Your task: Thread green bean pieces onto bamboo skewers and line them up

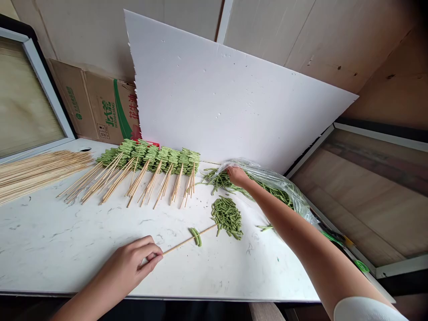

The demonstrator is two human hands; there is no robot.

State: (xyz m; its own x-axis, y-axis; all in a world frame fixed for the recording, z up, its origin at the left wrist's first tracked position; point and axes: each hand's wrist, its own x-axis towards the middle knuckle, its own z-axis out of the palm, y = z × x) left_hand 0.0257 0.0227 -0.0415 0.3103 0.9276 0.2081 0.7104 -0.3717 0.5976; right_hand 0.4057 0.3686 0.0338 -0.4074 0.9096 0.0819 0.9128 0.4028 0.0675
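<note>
My left hand is closed in a pinch around the near end of a wooden skewer, low over the table. A few short cut green bean pieces are threaded on that skewer, whose tip points to a pile of cut bean pieces. My right hand reaches far forward to the long green beans at the mouth of a clear plastic bag. Its fingers are curled and partly hidden, so what they hold cannot be made out.
Several stacks of bean skewers stand along the back, sticks toward me. Bare skewers lie at the left. Behind are a cardboard box and a white foam board. A green-handled tool lies at the right edge.
</note>
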